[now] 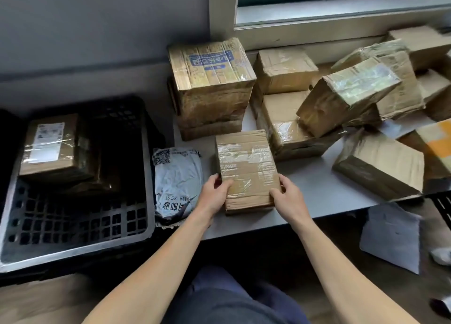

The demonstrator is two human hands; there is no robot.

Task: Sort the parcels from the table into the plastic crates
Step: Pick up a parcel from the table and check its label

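Grey tabletop (pixel 317 184): left hand (pixel 214 192), right hand (pixel 288 194) gripped flat tape-wrapped brown cardboard box (pixel 246 162) by sides; slick tape risked slip.

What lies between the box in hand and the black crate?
A grey mail bag lies between box and crate, on the table edge; head view.

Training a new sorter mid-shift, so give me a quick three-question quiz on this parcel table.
1. True or false: the left hand and right hand both hold the small taped box.
2. What lies just left of that box? A) grey mail bag B) scissors C) tape roll
3. Fill in: the labelled box sits inside the black plastic ____.
Key: 1 true; 2 A; 3 crate
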